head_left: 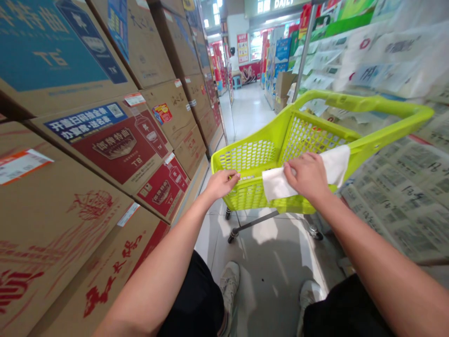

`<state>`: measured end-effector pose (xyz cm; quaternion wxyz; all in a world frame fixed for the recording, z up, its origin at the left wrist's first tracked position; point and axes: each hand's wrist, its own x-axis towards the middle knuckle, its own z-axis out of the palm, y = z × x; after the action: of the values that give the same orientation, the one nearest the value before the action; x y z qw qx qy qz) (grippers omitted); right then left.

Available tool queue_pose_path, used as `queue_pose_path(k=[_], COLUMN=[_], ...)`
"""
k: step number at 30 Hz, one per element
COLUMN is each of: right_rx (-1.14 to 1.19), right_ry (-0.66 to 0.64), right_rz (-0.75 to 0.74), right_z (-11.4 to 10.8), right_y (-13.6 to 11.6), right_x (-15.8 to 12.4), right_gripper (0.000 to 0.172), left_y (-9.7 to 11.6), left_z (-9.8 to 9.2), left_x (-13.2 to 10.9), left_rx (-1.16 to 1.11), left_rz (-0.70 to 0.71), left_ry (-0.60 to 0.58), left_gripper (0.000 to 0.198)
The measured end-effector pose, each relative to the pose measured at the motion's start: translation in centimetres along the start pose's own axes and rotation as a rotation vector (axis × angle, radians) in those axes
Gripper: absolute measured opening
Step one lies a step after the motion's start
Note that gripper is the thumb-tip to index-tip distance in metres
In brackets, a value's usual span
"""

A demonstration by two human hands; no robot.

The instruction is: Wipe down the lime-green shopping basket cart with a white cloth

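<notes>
A lime-green plastic shopping cart [252,149] stands sideways before me, its handle toward the right. My left hand [223,183] is closed over the near rim at the basket's left end. Draped on the same rim, farther right, is a white cloth [279,183]. My right hand [307,174] presses the cloth against the rim with its fingers curled over it. The fingertips of that hand are partly hidden behind the cloth and rim. I see no goods inside the part of the basket that shows.
Stacked cardboard boxes [119,145] wall the left side. Plastic-wrapped packs [396,196] fill the right, beside a metal post [304,51]. A tiled aisle [243,114] runs ahead, where a person [234,61] sits on a blue stool [237,82] far off.
</notes>
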<state>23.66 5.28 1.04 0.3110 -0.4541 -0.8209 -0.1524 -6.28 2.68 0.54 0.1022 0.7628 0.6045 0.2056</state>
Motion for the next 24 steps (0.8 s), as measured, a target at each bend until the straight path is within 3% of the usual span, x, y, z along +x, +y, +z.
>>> queue_pose_path(k=[3, 7, 9, 12, 15, 21, 24], right_rx=[-0.05, 0.074, 0.116, 0.119, 0.026, -0.093, -0.115], right_ry=[0.036, -0.028, 0.001, 0.058, -0.002, -0.103, -0.08], right_rz=[0.028, -0.193, -0.225, -0.172, -0.121, -0.146, -0.071], right_z=[-0.3, -0.4, -0.5, -0.5, 0.0, 1.0, 0.6], right_y=[0.7, -2.1, -2.8, -2.2, -2.1, -5.3, -3.3], right_x=[-0.2, -0.5, -0.2, 0.3, 0.4, 0.1, 0.3], right_gripper=[0.037, 0.027, 0.025, 0.029, 0.037, 0.044, 0.047], left_y=[0.1, -0.1, -0.3, -0.3, -0.1, -0.2, -0.5], left_z=[0.2, 0.5, 0.7, 0.9, 1.1, 0.9, 0.7], left_x=[0.1, 0.5, 0.7, 0.8, 0.8, 0.7, 0.6], left_rx=[-0.003, -0.023, -0.032, -0.028, -0.027, -0.025, -0.037], left_rz=[0.01, 0.009, 0.002, 0.007, 0.019, 0.057, 0.059], left_ry=[0.014, 0.025, 0.021, 0.021, 0.025, 0.029, 0.023], left_gripper=[0.045, 0.044, 0.043, 0.044, 0.046, 0.047, 0.045])
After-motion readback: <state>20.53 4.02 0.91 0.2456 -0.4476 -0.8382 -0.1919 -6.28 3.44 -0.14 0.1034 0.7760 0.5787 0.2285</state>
